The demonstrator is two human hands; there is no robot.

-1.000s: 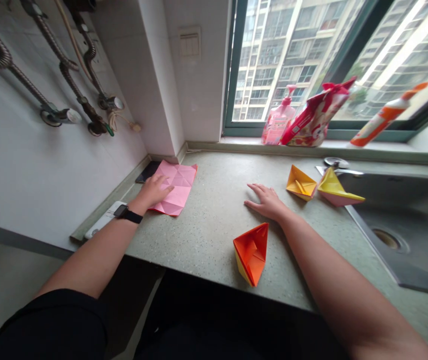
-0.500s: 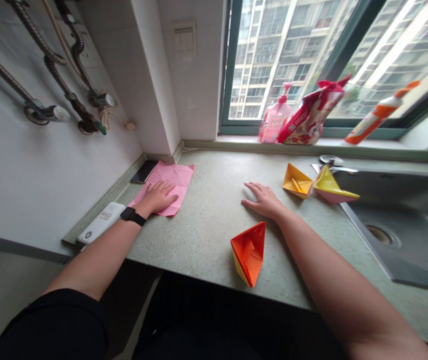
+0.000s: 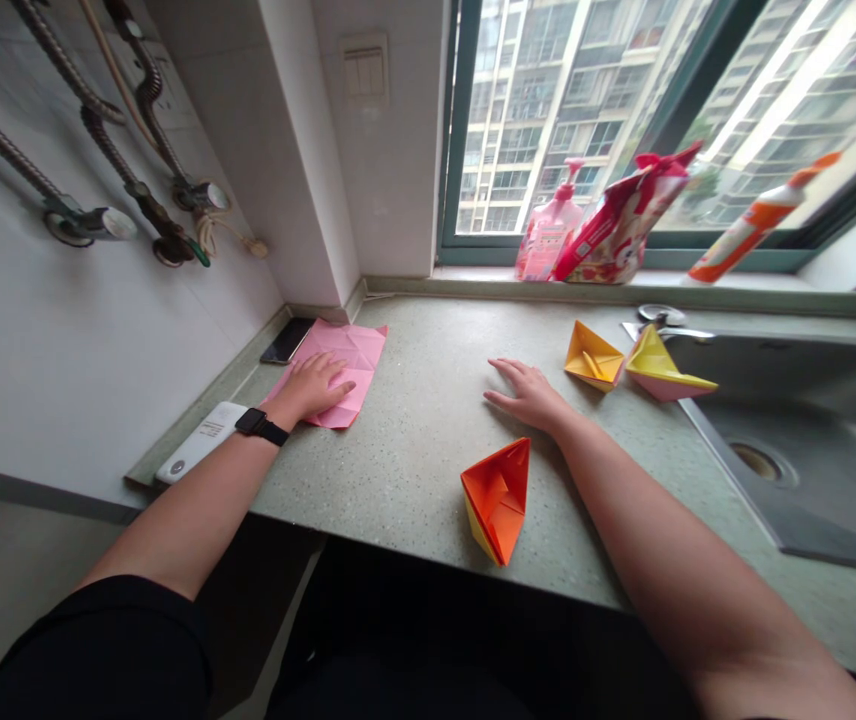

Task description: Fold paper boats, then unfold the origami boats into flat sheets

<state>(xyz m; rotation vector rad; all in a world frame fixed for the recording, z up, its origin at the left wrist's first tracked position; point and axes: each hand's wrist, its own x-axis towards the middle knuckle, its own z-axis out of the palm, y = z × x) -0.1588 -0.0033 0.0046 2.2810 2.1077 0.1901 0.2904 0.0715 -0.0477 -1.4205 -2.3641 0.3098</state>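
My left hand (image 3: 312, 387), with a black watch on the wrist, lies flat with fingers spread on a creased pink paper sheet (image 3: 347, 361) at the left of the speckled counter (image 3: 428, 440). My right hand (image 3: 527, 393) rests palm down and open on the bare counter near the middle, holding nothing. An orange paper boat (image 3: 499, 496) stands near the front edge, just below that hand. A yellow-orange paper boat (image 3: 591, 357) and a yellow and pink paper boat (image 3: 662, 368) sit to the right of it.
A steel sink (image 3: 795, 440) fills the right side. A dark phone (image 3: 287, 341) and a white power bank (image 3: 199, 441) lie along the left wall. A pink pump bottle (image 3: 548, 232), a red bag (image 3: 623, 225) and an orange bottle (image 3: 754, 222) stand on the windowsill.
My left hand has slid a little toward me across the pink sheet, dragging the sheet slightly along the counter. My right hand and the boats have stayed in place.
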